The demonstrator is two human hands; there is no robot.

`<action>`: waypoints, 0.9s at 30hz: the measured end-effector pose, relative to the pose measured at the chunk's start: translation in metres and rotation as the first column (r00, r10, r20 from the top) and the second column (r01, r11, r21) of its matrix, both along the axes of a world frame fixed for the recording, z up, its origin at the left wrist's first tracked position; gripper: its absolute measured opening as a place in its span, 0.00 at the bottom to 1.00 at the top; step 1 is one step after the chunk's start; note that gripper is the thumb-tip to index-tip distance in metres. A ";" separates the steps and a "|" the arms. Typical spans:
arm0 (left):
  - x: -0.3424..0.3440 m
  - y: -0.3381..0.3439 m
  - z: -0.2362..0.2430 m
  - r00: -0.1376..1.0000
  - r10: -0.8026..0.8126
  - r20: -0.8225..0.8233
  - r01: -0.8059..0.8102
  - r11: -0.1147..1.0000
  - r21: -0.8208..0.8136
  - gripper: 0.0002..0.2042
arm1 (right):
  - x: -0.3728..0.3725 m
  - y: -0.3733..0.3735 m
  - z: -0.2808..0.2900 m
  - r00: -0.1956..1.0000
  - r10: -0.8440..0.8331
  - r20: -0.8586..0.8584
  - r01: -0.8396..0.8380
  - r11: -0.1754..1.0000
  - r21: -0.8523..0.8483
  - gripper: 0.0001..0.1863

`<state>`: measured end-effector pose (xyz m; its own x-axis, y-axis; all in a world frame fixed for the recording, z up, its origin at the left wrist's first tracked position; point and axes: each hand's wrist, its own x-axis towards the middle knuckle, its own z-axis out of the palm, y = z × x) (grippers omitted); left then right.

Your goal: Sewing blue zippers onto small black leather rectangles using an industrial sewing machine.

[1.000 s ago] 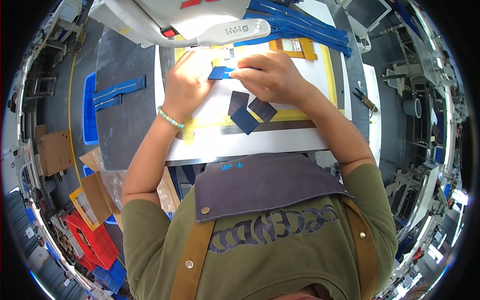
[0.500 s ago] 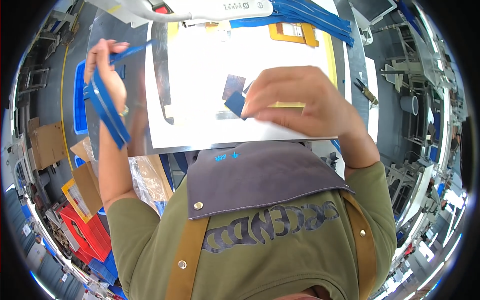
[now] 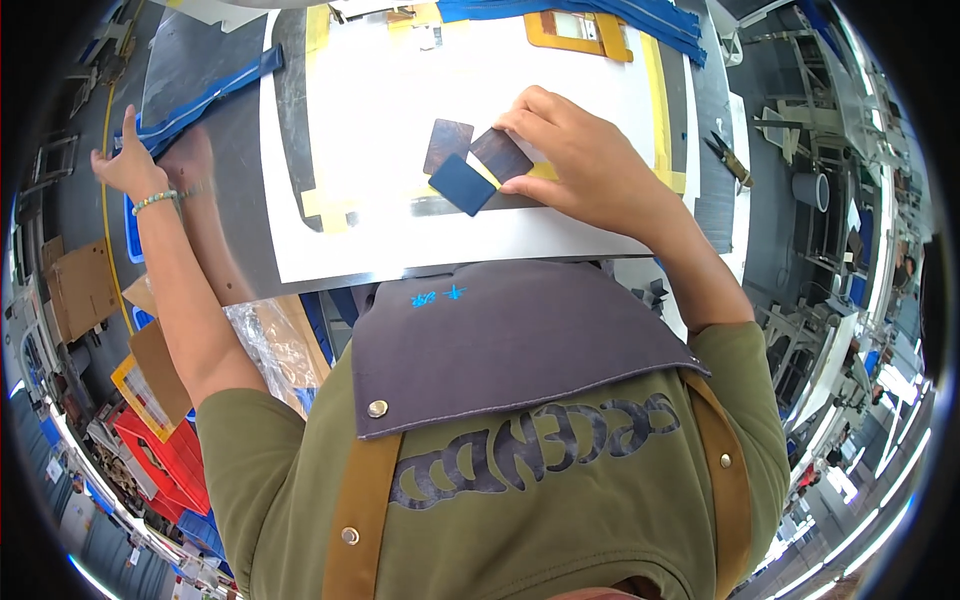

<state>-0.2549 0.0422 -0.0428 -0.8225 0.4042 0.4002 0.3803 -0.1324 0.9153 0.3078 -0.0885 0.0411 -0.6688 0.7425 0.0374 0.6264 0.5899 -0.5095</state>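
Observation:
My left hand [image 3: 132, 167] is beyond the table's left side, its fingers apart and holding nothing. A blue zipper strip [image 3: 212, 97] lies slantwise on the grey tabletop just past that hand, its near end close to the fingers. Over the white board, my right hand [image 3: 580, 155] grips a dark brown rectangular piece [image 3: 503, 154] by its edges, between thumb and fingers. Left of it, a dark blue square piece [image 3: 463, 185] lies partly overlapping the brown one. Another brown rectangular piece [image 3: 447, 145] rests above the blue square.
A white board [image 3: 370, 240] with yellow tape covers much of the table. At its far edge are a yellow-brown frame [image 3: 575, 38] and a bundle of blue zippers [image 3: 640, 18]. Snips [image 3: 730, 160] lie at the right. A blue bin [image 3: 133, 232] stands beyond the left edge.
The left hand has let go of the blue zipper strip, now on the tabletop, and moved left. The blue square has left the right hand, which now grips a brown piece.

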 end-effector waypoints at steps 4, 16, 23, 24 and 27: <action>0.054 -0.026 0.045 0.493 0.258 -0.831 -0.342 0.936 0.087 0.34 | -0.001 0.010 -0.002 0.998 -0.063 -0.025 0.060 0.991 -0.117 0.23; 0.266 -0.124 0.082 -0.049 -0.633 -0.772 0.709 0.523 -0.473 0.25 | -0.025 0.029 0.021 0.732 -0.513 -0.448 0.105 0.735 -0.670 0.10; 0.286 -0.121 0.080 -0.276 -0.317 -0.907 0.691 0.590 -0.417 0.21 | -0.022 0.029 0.004 0.806 -0.453 -0.381 -0.062 0.575 -0.816 0.15; 0.284 -0.120 0.080 -0.278 -0.314 -0.908 0.694 0.588 -0.416 0.21 | -0.023 0.031 0.006 0.804 -0.456 -0.382 -0.060 0.577 -0.815 0.15; 0.278 -0.118 0.082 -0.272 -0.391 -0.879 0.717 0.528 -0.456 0.19 | -0.025 0.036 0.005 0.895 -0.338 -0.289 0.048 0.719 -0.693 0.12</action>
